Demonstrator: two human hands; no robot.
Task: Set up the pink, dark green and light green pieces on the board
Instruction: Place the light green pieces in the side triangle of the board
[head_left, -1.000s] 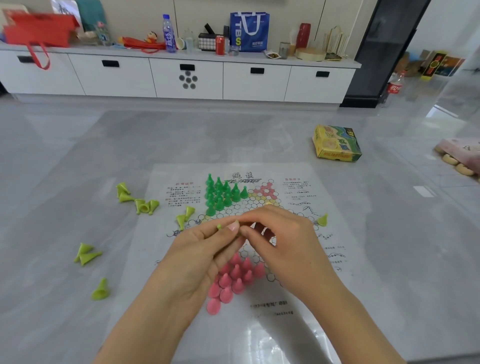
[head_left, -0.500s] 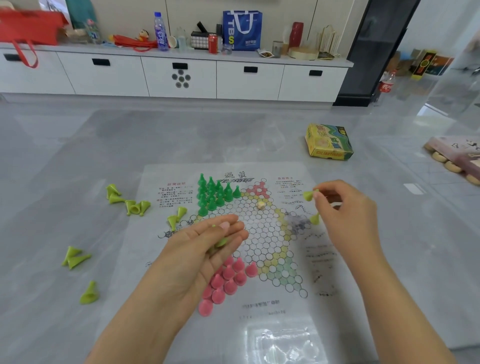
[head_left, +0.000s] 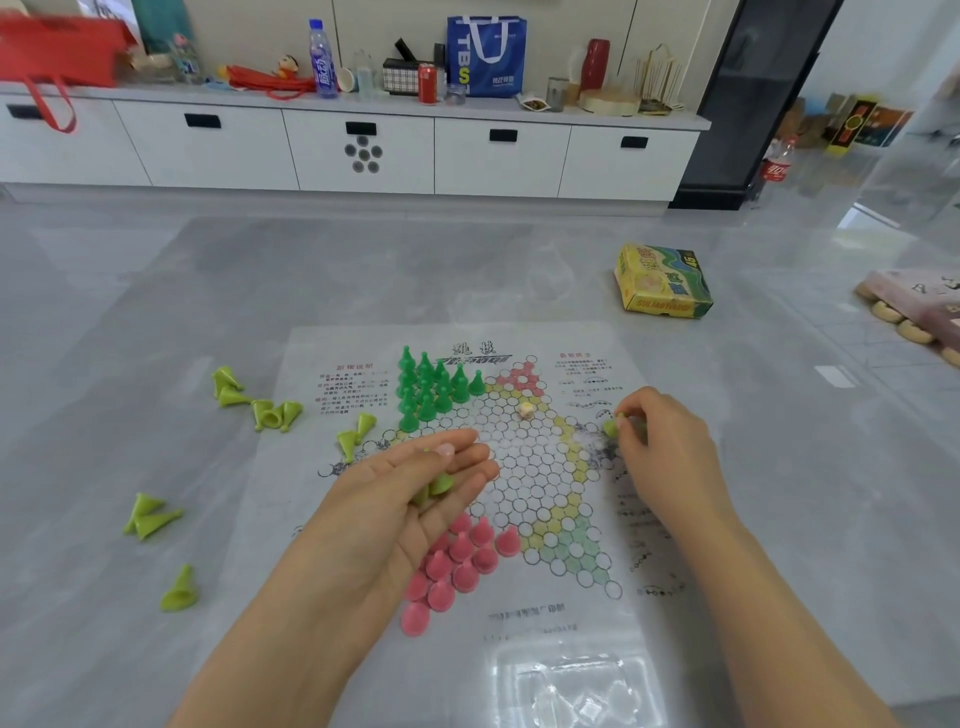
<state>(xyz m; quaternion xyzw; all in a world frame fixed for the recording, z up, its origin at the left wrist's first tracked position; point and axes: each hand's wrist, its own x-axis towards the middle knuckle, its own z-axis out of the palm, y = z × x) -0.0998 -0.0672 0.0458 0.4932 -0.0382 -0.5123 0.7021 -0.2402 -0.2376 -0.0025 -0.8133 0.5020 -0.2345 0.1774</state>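
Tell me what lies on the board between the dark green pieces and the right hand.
In the head view, a small pale die sits on the board's honeycomb, between the dark green pieces and the right hand; otherwise bare printed cells.

A single view serves here — a wide-angle camera worn on the person's head, looking forward and down across a grey table (head_left: 779, 467). It sits close above the two forearms, which enter from the bottom edge and reach toward the printed board (head_left: 519, 467) at the middle of the picture. The near part of the table fills the lower half; the upper part reaches across the floor to a white cabinet (head_left: 363, 150) along the far wall, seen well away. Straight lines bow toward the edges — the cabinet top curves, and the dark doorway (head_left: 753, 104) at upper right leans inward. No second view shares the scene.
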